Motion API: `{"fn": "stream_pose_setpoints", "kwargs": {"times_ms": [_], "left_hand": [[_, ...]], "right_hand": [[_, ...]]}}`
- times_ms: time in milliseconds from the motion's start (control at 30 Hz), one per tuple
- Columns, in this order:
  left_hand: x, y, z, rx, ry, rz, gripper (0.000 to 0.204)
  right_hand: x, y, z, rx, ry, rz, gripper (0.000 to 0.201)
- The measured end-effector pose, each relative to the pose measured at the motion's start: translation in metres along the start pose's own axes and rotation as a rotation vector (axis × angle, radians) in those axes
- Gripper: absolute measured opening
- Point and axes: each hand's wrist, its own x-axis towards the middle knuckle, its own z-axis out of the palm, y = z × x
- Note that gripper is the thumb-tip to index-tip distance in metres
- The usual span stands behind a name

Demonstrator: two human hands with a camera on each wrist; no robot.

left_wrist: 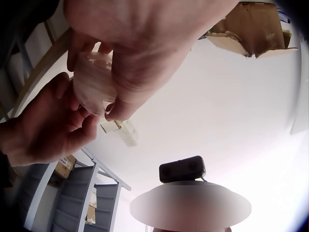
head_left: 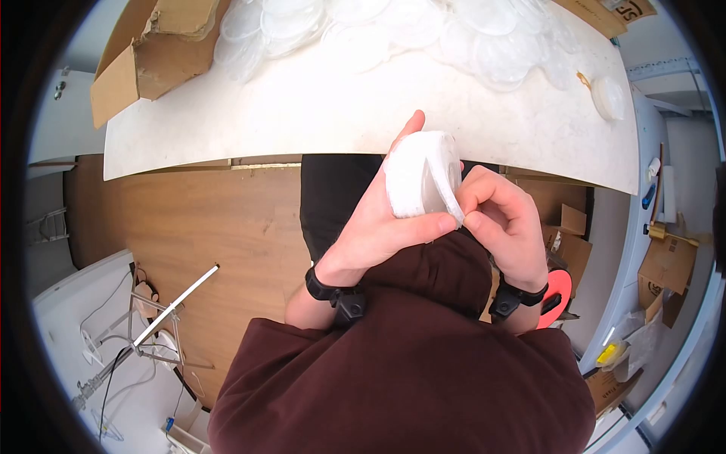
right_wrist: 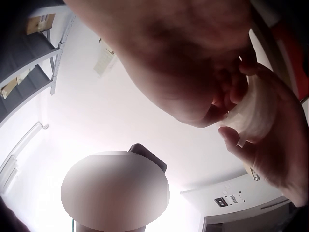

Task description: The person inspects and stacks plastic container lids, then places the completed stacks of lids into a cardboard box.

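Above the lap, at the table's front edge, my left hand (head_left: 378,225) holds a white, rounded plastic piece (head_left: 409,175) with a translucent inner side. Its thumb presses near the lower end of a narrow white strip (head_left: 442,181) that runs along the piece's edge. Thumb and forefinger of my right hand (head_left: 508,219) pinch the strip's lower end, close beside the left thumb tip. In the left wrist view the piece (left_wrist: 92,79) looks cloudy and curved between both hands. The right wrist view shows its translucent wall (right_wrist: 258,111), partly covered by fingers.
Many clear round plastic discs (head_left: 363,41) lie heaped along the far side of the white table (head_left: 249,125). An open cardboard box (head_left: 170,57) stands at the back left. A small stack of round translucent pieces (head_left: 607,98) sits at the table's right edge.
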Motion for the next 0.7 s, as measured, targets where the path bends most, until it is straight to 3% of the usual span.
{"fn": "stream_pose_setpoints", "kwargs": {"times_ms": [100, 167, 300, 567, 700], "left_hand": [[-0.0003, -0.0019, 0.0004, 0.036, 0.027, -0.001, 0.127], [0.0003, -0.0033, 0.0005, 0.062, 0.042, 0.001, 0.126], [0.0021, -0.0059, -0.0002, 0.096, 0.052, 0.031, 0.127], [0.0015, -0.006, -0.0008, 0.026, -0.045, 0.007, 0.134], [0.0004, -0.0018, 0.0052, 0.07, -0.022, -0.017, 0.133]], "right_hand": [[-0.0002, 0.0016, 0.0007, -0.077, 0.016, -0.06, 0.009], [0.0007, -0.0003, 0.0021, -0.31, 0.045, -0.172, 0.01], [-0.0003, 0.0001, -0.0001, -0.31, 0.059, -0.148, 0.012], [-0.0045, 0.0076, -0.0029, 0.028, -0.023, -0.047, 0.008], [-0.0068, 0.0074, -0.0055, 0.001, -0.024, -0.062, 0.007]]}}
